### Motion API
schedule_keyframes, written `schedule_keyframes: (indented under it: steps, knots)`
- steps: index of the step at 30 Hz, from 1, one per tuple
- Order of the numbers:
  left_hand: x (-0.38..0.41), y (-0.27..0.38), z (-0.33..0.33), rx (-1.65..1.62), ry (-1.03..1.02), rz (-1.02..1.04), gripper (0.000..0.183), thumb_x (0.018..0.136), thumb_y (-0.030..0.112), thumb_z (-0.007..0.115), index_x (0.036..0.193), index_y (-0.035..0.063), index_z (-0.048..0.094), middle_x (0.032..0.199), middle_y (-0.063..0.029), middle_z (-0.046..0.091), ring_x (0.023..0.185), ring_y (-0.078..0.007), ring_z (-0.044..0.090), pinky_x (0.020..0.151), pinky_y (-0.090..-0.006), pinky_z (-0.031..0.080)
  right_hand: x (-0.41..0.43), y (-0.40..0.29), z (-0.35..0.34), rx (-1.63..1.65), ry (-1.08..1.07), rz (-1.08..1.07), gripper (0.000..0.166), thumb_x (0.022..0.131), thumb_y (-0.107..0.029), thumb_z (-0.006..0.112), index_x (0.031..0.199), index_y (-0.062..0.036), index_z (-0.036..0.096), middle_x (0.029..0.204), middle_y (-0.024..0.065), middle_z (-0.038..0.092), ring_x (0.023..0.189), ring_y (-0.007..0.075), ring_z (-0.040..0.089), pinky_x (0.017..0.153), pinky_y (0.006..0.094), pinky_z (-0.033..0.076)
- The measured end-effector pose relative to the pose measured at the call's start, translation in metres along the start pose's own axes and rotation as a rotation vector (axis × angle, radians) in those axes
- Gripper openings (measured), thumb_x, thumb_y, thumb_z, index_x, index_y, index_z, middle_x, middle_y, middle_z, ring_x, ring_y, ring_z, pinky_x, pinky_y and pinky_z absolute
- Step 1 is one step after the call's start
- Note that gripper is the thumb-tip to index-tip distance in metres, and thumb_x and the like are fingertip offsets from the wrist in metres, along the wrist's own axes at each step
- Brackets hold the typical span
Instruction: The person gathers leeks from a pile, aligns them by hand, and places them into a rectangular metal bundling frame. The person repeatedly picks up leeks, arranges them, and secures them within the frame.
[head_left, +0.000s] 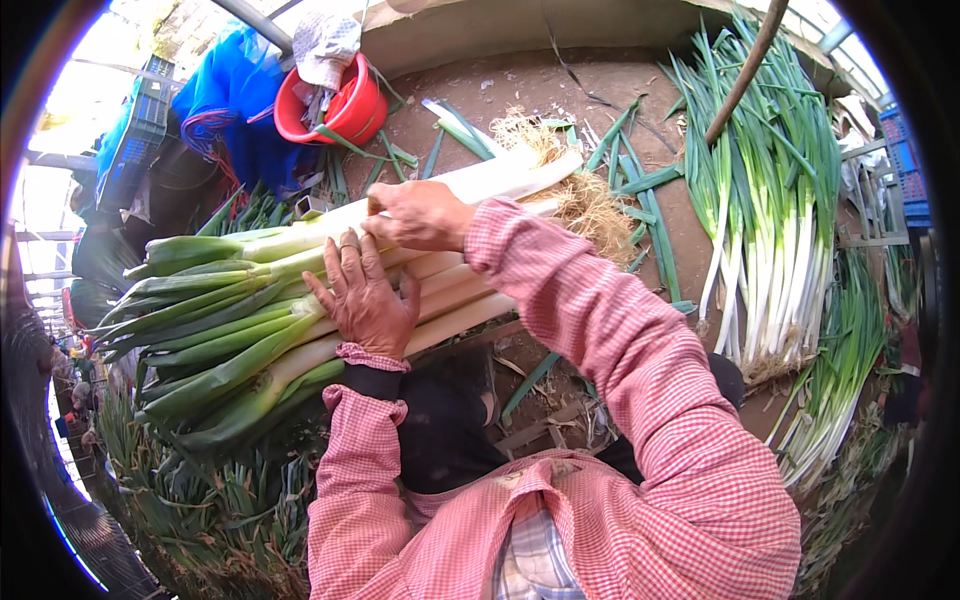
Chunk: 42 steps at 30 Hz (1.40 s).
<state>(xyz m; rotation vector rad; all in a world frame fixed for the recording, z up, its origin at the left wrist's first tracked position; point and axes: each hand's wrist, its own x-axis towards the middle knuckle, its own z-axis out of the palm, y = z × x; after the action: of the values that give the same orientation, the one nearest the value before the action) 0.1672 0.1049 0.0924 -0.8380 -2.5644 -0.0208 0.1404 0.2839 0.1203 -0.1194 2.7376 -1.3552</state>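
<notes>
A thick bundle of large leeks or Welsh onions (450, 279) lies across in front of me. Its green tops (217, 330) point left, and its pale roots (596, 214) hang at the right end. My left hand (369, 296) rests on the near upper side of the bundle, fingers spread, with no object in its grasp. Just beyond its fingertips, my right hand (424, 216) is curled on top of the white stalks, thumb and forefinger drawn together. Whether something thin is pinched there is hidden by the fingers.
Loose green onions (772, 210) are heaped at the right, beneath a slanting wooden pole (746, 71). A red bucket (367, 112) holding a pale cloth hat (326, 46) stands at the back left, beside blue netting (232, 97). Cut leaves (656, 232) litter the dirt floor.
</notes>
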Motion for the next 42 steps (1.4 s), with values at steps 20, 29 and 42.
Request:
schedule_keyframes:
  steps: [20, 29, 42]
  knots:
    - [0.003, 0.005, -0.002, 0.01, 0.089, -0.044, 0.062, 0.082, 0.045, 0.064, 0.131, 0.0094, 0.054, 0.133, -0.0108, 0.052, 0.132, -0.0309, 0.041, 0.113, -0.0631, 0.019, 0.02, 0.023, -0.011, -0.225, -0.084, -0.168, 0.039, 0.094, -0.041, 0.056, 0.108, -0.0062, 0.065, 0.106, 0.0192, 0.066, 0.104, 0.0367, 0.063, 0.088, 0.0473, 0.049]
    - [0.005, 0.006, -0.003, -0.016, 0.067, -0.047, 0.06, 0.082, 0.044, 0.065, 0.131, 0.0089, 0.055, 0.133, -0.0105, 0.052, 0.133, -0.0301, 0.04, 0.113, -0.0626, 0.018, -0.008, 0.078, -0.039, 0.051, 0.411, -0.46, 0.033, 0.1, -0.025, 0.052, 0.122, -0.0041, 0.065, 0.124, 0.0152, 0.065, 0.115, 0.0281, 0.061, 0.101, 0.0366, 0.046]
    - [0.001, 0.002, -0.004, 0.008, 0.076, -0.042, 0.065, 0.083, 0.049, 0.064, 0.135, 0.0121, 0.052, 0.14, -0.0137, 0.047, 0.138, -0.0364, 0.035, 0.113, -0.0641, 0.017, -0.075, 0.174, -0.072, 0.399, 0.526, 0.209, 0.063, 0.105, -0.044, 0.033, 0.141, 0.0064, 0.043, 0.145, 0.0177, 0.047, 0.136, 0.0272, 0.042, 0.116, 0.0335, 0.028]
